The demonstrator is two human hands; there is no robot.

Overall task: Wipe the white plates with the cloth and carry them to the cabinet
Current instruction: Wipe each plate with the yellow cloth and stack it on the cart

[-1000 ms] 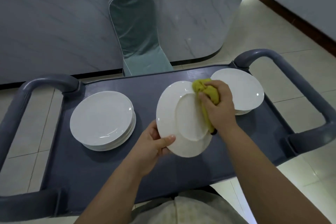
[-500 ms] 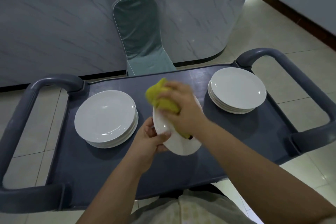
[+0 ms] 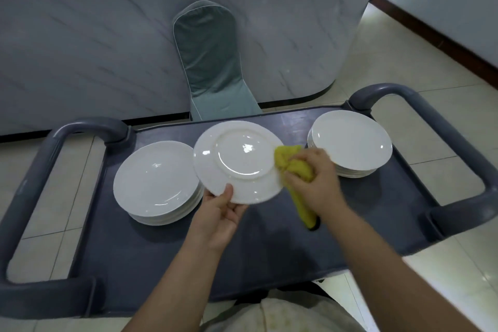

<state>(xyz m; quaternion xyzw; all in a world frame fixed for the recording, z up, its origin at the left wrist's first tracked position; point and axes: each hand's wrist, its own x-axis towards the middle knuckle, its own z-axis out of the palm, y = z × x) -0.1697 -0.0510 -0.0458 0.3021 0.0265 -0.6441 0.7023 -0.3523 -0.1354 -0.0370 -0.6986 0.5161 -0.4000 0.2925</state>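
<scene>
My left hand (image 3: 219, 214) pinches the near rim of a white plate (image 3: 238, 160), held above the cart with its underside and foot ring facing me. My right hand (image 3: 314, 179) grips a bunched yellow cloth (image 3: 292, 166) and presses it against the plate's right rim; a tail of the cloth hangs down under my wrist. A stack of white plates (image 3: 157, 183) sits on the cart's left side, partly behind the held plate. A second stack of white plates (image 3: 351, 143) sits at the right.
The plates rest on a dark grey service cart (image 3: 151, 259) with thick loop handles at the left (image 3: 35, 178) and right (image 3: 458, 143). Beyond it stand a chair in a green cover (image 3: 213, 62) and a marble-fronted counter (image 3: 80, 43). Pale floor tiles surround the cart.
The plate has gone from steeply tilted to nearly flat with its underside towards me. My right hand swept the cloth from the plate's left edge back to its right rim.
</scene>
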